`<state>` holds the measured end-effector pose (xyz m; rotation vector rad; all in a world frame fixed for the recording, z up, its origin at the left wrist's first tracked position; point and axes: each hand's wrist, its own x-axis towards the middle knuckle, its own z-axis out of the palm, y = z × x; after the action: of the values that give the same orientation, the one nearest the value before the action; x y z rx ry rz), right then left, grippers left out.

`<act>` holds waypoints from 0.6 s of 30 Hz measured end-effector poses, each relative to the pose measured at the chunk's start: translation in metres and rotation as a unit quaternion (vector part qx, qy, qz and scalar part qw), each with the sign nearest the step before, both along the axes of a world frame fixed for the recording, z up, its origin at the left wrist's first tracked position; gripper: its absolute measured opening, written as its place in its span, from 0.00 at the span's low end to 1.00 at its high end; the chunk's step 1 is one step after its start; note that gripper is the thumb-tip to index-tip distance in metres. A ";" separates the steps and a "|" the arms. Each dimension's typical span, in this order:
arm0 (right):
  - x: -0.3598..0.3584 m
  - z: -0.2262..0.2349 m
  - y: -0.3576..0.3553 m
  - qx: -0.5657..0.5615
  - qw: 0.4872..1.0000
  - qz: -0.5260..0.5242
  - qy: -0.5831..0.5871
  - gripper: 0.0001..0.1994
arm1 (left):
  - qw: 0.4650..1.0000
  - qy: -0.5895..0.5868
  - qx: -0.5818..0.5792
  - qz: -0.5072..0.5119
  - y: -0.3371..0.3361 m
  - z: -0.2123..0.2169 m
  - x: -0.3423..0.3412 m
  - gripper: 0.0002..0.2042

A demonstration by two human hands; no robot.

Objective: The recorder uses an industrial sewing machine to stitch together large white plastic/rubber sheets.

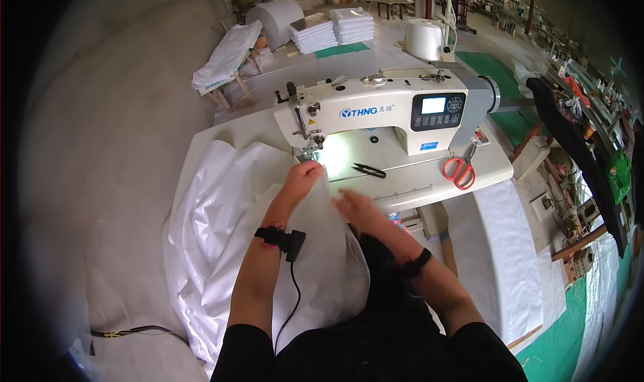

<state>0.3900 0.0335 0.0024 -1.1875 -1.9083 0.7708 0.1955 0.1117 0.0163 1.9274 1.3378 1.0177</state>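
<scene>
A large white plastic-like sheet (221, 201) spreads over the left of the sewing table and down across my lap. My left hand (305, 176) is closed on its edge, just in front of the lit needle area of a white sewing machine (372, 107). To the right of that edge, my right hand (359, 209) hovers near the table's front, smeared by motion, so I cannot make out its fingers. Black thread snips (369, 171) lie on the machine bed beyond the right hand. Farther right are scissors with red handles (459, 172).
A white thread cone (425, 39) stands behind the machine. Stacks of folded white sheets (333, 29) and a big white roll (276, 18) lie at the back. More white material (500, 254) hangs on the right. A black cable (295, 295) runs from my left wrist.
</scene>
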 end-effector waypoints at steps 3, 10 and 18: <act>-0.008 -0.002 0.044 -0.154 0.961 0.029 0.227 0.17 | 0.999 -0.035 -0.020 -0.008 0.004 -0.002 0.007 0.10; -0.063 0.001 0.055 -0.232 0.963 -0.020 0.133 0.11 | 0.999 0.028 0.037 0.008 0.013 -0.014 -0.018 0.09; -0.089 -0.002 0.055 0.065 0.958 -0.088 -0.264 0.06 | 0.988 0.129 -0.058 0.070 0.035 -0.009 -0.025 0.16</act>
<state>0.3010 0.0886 0.0001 -1.5655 -2.1910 0.2345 0.1701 0.1465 0.0068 1.9483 1.6576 0.7529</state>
